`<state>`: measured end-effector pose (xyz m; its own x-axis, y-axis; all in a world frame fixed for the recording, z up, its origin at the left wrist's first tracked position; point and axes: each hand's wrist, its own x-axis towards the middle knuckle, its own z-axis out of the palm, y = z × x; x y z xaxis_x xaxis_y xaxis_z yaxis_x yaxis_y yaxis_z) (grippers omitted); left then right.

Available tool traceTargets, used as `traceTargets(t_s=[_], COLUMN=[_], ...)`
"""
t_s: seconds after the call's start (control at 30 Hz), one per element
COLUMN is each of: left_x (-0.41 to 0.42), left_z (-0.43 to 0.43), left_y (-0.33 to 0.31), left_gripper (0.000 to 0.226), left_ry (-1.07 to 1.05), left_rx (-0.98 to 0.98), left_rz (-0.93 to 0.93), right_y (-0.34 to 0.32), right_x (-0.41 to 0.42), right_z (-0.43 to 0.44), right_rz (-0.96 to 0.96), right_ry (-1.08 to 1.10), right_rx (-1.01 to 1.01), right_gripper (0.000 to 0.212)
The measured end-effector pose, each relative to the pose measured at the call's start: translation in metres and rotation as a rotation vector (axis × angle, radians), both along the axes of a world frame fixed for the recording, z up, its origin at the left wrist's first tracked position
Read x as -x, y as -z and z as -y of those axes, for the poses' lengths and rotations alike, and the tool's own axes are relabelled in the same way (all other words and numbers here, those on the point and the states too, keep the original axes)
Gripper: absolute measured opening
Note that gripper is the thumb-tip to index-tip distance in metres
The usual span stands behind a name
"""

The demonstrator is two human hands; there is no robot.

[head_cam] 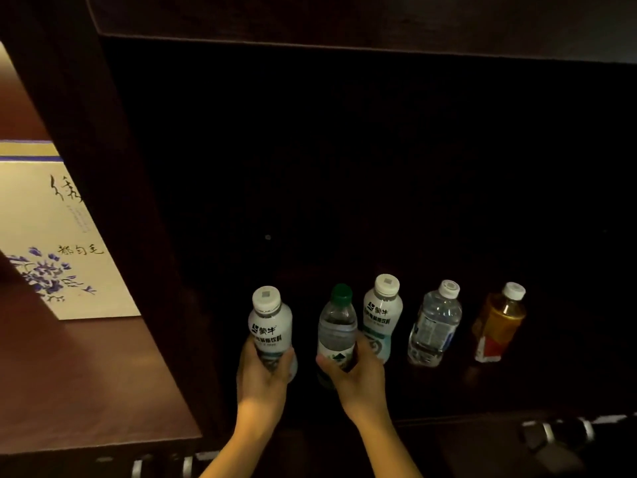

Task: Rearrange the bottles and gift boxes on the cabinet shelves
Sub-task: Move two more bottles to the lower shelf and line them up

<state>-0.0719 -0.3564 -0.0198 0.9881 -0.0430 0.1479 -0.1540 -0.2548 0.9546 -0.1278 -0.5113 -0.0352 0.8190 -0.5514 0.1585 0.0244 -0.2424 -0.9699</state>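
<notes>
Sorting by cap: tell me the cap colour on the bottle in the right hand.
Green cap, seen in the head view.

I see five bottles in a row on the right-hand shelf [448, 391]: leftmost bottle [270, 326], second bottle [336, 327], third bottle [382, 315], fourth bottle [435, 322], rightmost bottle [499, 320]. A gift box [51, 236] lies on the neighbouring left shelf [86, 384], beyond the upright divider [120, 219].

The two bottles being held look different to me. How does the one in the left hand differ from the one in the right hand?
The bottle in the left hand is a white milk-drink bottle with a wide white cap; the right hand grips a clear water bottle with a smaller green cap. The white one is opaque, while the clear one is see-through. Both stand upright in one row, each gripped low on its body.
</notes>
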Motion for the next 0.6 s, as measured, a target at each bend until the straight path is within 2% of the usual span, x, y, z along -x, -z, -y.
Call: traceTargets(t_s=[0.13,0.47,0.6], left_x=[-0.009,-0.02,-0.023], left_z=[0.004,0.008,0.007], left_y=[0.0,0.008,0.009], left_gripper=[0.066,0.059,0.063], left_ry=[-0.016,-0.025,-0.011], left_rx=[-0.003,0.013,-0.005], left_rz=[-0.003,-0.01,-0.021], right_y=[0.003,0.005,0.007], right_x=[-0.016,-0.03,-0.03], right_z=[0.001,0.009,0.009], right_rz=[0.004,0.018,0.015], right_ry=[-0.027,-0.066,-0.06], right_rx=[-0.005,-0.03,-0.014], right_gripper=[0.065,0.066,0.07])
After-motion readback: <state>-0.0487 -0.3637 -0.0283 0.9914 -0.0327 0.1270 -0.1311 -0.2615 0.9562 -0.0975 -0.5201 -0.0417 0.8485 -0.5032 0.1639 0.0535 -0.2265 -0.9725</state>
